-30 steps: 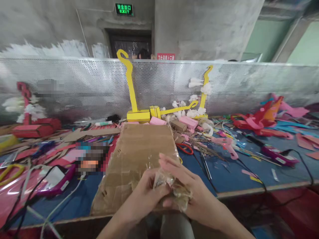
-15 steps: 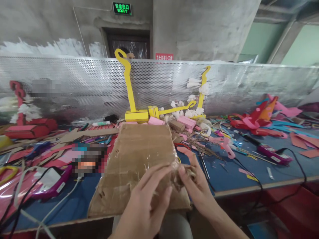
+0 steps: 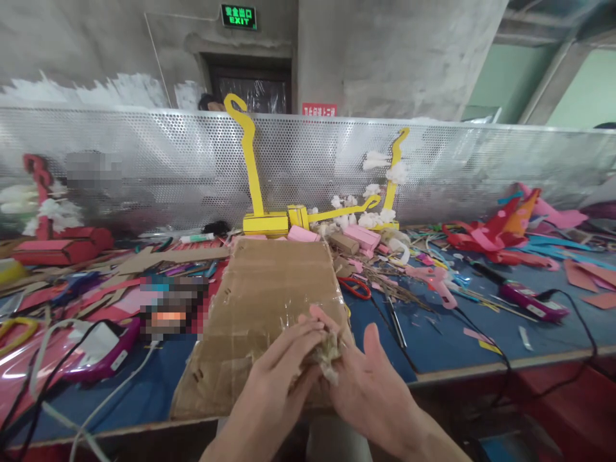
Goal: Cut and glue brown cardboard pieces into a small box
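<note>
My left hand [image 3: 276, 369] curls its fingers around a crumpled whitish-tan wad [image 3: 327, 354], whose material I cannot make out. Against the wad's other side presses the palm of my right hand [image 3: 368, 378], with its thumb standing apart. The two hands hold it between them, and their fingers hide part of it. Below lies a brown cardboard sheet [image 3: 276, 276] with clear tape on its surface. It reaches over the table's front edge.
Yellow hook-shaped pieces on block bases [image 3: 264, 222] stand behind the cardboard. Red scissors [image 3: 355, 288], a pink glue gun [image 3: 436, 282] and loose sticks lie to the right. Purple corded devices [image 3: 532, 300] rest on both sides. A perforated metal partition [image 3: 308, 160] runs along the back.
My right hand has turned from a finger pinch to a flatter palm against the wad. Its fingers now meet those of my left hand. The red scissors have come into fuller view.
</note>
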Available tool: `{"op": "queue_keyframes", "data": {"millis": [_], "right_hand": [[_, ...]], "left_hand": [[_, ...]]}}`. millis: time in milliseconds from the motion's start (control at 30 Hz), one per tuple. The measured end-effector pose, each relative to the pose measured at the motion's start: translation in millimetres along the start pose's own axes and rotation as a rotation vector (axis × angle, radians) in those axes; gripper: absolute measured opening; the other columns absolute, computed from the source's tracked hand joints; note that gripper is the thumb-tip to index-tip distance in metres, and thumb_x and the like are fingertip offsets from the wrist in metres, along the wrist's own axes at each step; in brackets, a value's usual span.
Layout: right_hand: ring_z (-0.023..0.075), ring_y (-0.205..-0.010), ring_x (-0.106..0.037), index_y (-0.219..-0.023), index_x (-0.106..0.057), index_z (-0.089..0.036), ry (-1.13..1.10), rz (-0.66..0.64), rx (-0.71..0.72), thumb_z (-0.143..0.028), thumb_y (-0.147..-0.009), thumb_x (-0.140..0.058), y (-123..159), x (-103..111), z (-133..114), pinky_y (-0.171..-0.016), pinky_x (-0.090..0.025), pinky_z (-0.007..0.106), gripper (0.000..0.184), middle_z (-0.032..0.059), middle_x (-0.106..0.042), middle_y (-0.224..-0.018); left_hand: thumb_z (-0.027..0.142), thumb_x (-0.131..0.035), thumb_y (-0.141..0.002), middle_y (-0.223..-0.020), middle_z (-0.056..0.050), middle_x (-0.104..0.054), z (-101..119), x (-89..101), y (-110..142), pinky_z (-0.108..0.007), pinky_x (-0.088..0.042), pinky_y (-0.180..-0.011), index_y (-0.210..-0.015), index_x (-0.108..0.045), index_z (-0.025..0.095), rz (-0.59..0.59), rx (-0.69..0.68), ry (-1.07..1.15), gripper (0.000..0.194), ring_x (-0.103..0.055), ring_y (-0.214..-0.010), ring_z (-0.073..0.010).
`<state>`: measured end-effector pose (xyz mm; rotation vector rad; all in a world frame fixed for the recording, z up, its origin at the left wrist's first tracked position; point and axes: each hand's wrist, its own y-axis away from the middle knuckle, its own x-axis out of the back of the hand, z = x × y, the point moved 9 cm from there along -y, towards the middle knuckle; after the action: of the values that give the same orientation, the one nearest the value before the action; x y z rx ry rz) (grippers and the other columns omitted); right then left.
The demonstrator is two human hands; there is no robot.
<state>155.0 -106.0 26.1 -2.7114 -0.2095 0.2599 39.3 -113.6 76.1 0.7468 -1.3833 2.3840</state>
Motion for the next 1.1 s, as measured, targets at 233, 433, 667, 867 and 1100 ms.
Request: {"op": "queue_keyframes", "data": {"millis": [233,433,667,867,1100], "right_hand": [[0.0276,-0.152,-0.027,-0.162,-0.013,-0.037,0.378,0.068,0.161,-0.047,-0.102,-0.046,25.2,-1.2,-28.8,-0.118,-0.036,0.052,0.068,0.0040,-0.019,-0.169],[0.0315,-0.141,-0.046,-0.163,-0.010,-0.021,1.007,0.156,0.441,-0.017,-0.096,-0.056,51.9,-22.5,-53.7,-0.110,-0.049,0.045,0.082,0.0135,-0.034,-0.163],[0.0317,-0.135,-0.053,-0.157,-0.035,-0.033,1.084,-0.041,0.509,-0.015,-0.097,-0.057,50.2,-34.9,-67.4,-0.108,-0.052,0.044,0.066,0.0035,-0.047,-0.154],[0.0286,-0.125,-0.064,-0.154,-0.038,-0.037,1.013,0.037,0.487,-0.018,-0.099,-0.057,55.2,-26.9,-66.4,-0.100,-0.059,0.042,0.062,0.0043,-0.057,-0.146],[0.0261,-0.114,-0.071,-0.155,-0.042,-0.031,1.057,-0.014,0.532,-0.011,-0.093,-0.059,56.3,-15.8,-56.2,-0.095,-0.061,0.034,0.067,0.0077,-0.069,-0.132]], "left_hand": [[0.028,-0.066,-0.091,-0.095,-0.002,-0.075,-36.2,19.8,12.1,-0.019,-0.057,-0.076,-0.101,-0.069,0.023,0.056,0.483,0.401,0.012,-0.071,-0.085,-0.0137],[0.040,-0.069,-0.089,-0.071,0.000,-0.066,-37.7,2.3,22.8,-0.017,-0.047,-0.060,-0.081,-0.065,0.016,0.107,0.706,0.738,0.025,-0.060,-0.066,-0.0106],[0.044,-0.073,-0.086,-0.075,0.000,-0.059,-22.2,-22.2,33.5,-0.019,-0.049,-0.064,-0.075,-0.055,0.018,0.104,0.810,1.046,0.033,-0.053,-0.068,-0.0106],[0.043,-0.060,-0.095,-0.105,-0.008,-0.064,-11.1,-14.1,26.1,-0.028,-0.056,-0.088,-0.087,-0.066,0.020,0.001,0.605,0.876,0.025,-0.064,-0.095,-0.0178],[0.032,-0.056,-0.098,-0.113,-0.009,-0.067,-7.3,0.4,20.6,-0.028,-0.060,-0.088,-0.095,-0.074,0.025,-0.072,0.405,0.621,0.019,-0.069,-0.101,-0.0185]]}}
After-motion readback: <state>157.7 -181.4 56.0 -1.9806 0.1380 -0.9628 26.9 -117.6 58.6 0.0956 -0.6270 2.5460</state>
